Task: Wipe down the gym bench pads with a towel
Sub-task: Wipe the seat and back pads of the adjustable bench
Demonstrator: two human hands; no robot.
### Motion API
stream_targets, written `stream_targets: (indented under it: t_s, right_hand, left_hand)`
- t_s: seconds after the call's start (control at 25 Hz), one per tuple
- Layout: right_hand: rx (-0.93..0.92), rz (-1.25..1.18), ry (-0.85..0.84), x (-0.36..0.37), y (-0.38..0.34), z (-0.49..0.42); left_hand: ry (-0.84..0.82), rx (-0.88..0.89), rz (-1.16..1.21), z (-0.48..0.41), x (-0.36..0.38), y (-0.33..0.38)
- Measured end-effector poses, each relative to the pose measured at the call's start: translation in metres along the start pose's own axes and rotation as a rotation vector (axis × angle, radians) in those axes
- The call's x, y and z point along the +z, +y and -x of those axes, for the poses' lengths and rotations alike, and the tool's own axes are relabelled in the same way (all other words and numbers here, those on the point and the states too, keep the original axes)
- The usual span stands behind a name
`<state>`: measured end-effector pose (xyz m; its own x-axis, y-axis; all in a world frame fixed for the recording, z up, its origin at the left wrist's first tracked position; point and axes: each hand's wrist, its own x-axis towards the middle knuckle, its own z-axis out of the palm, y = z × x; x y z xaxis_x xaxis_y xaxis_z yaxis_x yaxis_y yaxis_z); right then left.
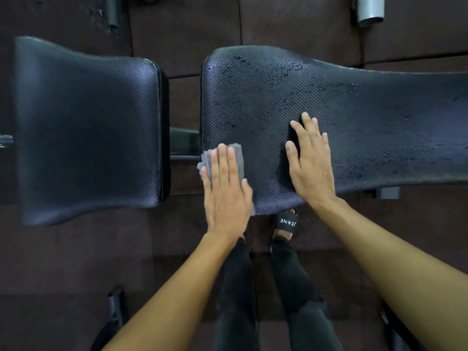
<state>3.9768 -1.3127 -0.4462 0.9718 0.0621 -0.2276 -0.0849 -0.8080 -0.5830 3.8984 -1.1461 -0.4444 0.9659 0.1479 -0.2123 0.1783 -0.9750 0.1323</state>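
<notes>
Droplets [235,105] bead across the long black ribbed vinyl back pad [379,117], so most of it looks unwiped. The small folded grey towel [239,160] lies at that pad's near left corner under the left hand [225,196], which presses it flat with straight fingers. The right hand [311,168] rests released, palm down, on the pad just beside. Soft, light and limp, the towel would likely bunch unless kept under a flat palm; wet vinyl looks slippery. The shorter black seat pad [88,127] sits apart to the left, across a gap bridged by a dark frame bar [183,143]. The resting right hand lies in the wiping path.
</notes>
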Motion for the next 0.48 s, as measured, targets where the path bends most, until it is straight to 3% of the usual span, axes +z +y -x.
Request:
stream_targets:
  t_s: [0.32, 0.48]
  right_hand:
    - [0.008, 0.006, 0.015, 0.002, 0.0, 0.002]
    - [-0.001, 0.015, 0.027, 0.0, 0.0, 0.0]
  left_hand:
    - [0.069, -0.227, 0.006, -0.103, -0.01, 0.016]
    - [0.076, -0.024, 0.014, -0.127, -0.011, 0.049]
